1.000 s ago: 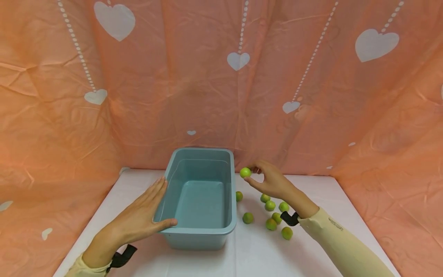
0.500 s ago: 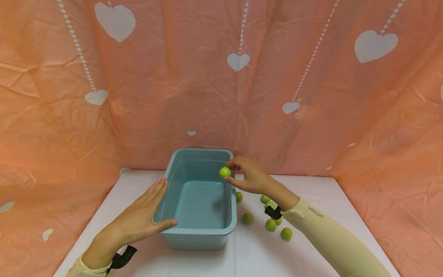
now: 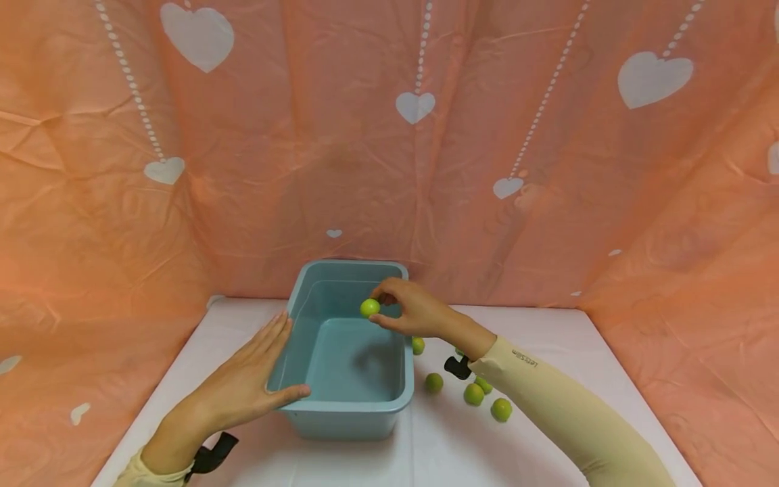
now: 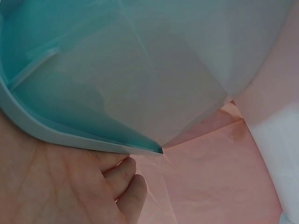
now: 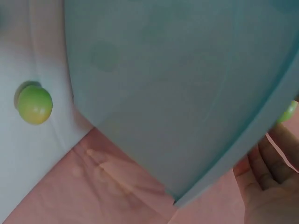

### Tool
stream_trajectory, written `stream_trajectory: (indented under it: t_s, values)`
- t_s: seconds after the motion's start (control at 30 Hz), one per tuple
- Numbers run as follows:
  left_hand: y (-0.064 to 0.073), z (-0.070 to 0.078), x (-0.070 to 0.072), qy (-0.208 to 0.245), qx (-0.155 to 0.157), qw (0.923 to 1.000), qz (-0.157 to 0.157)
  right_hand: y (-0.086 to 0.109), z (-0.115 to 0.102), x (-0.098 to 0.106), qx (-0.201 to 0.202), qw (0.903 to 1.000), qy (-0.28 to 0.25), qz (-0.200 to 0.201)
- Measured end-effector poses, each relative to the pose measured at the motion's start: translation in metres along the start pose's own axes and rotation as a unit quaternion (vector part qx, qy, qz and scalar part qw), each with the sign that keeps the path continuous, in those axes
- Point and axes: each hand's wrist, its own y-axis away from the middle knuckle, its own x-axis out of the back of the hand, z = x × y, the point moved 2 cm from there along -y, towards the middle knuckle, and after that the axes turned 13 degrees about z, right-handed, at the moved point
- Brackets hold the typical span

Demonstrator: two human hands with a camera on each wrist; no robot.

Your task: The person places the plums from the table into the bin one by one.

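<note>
A blue-grey plastic tub (image 3: pixel 341 408) stands on the white tabletop, its inside bare. My left hand (image 3: pixel 240 379) rests on the tub's left rim with fingers extended and the thumb over the near corner; the left wrist view shows its palm against the tub's side. Above the tub, my right hand (image 3: pixel 414 309) pinches a green lime (image 3: pixel 370 308) between thumb and fingers. In the right wrist view the tub's wall partly hides that lime (image 5: pixel 287 112). Several more limes lie right of the tub, among them one lime (image 3: pixel 434 383) near its side and another lime (image 3: pixel 502 409) farther right.
Orange-pink sheeting (image 3: pixel 341 169) with white hearts hangs behind and at both sides of the white table (image 3: pixel 535 406). My right forearm sleeve (image 3: pixel 560 399) passes over part of the lime group and hides some of it. Each wrist wears a black strap (image 3: pixel 213 454).
My right hand has carried the lime leftward from beside the tub, across its right rim, to over its inside. The left hand keeps its place on the rim.
</note>
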Motion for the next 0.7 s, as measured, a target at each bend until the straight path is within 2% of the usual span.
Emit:
stream_trajectory:
  t_s: [0.17, 0.4, 0.7]
  values:
    - [0.001, -0.002, 0.000, 0.003, -0.001, 1.0000, 0.002, -0.009, -0.003, -0.011, -0.004, 0.9992, -0.009, -0.038]
    - [0.001, -0.002, 0.000, 0.003, -0.002, 1.0000, 0.005, -0.020, 0.006, -0.025, 0.029, 0.9979, -0.004, -0.058]
    - [0.002, -0.002, -0.001, 0.001, -0.002, 1.0000, 0.005, -0.034, -0.006, -0.033, 0.007, 0.9936, 0.014, -0.112]
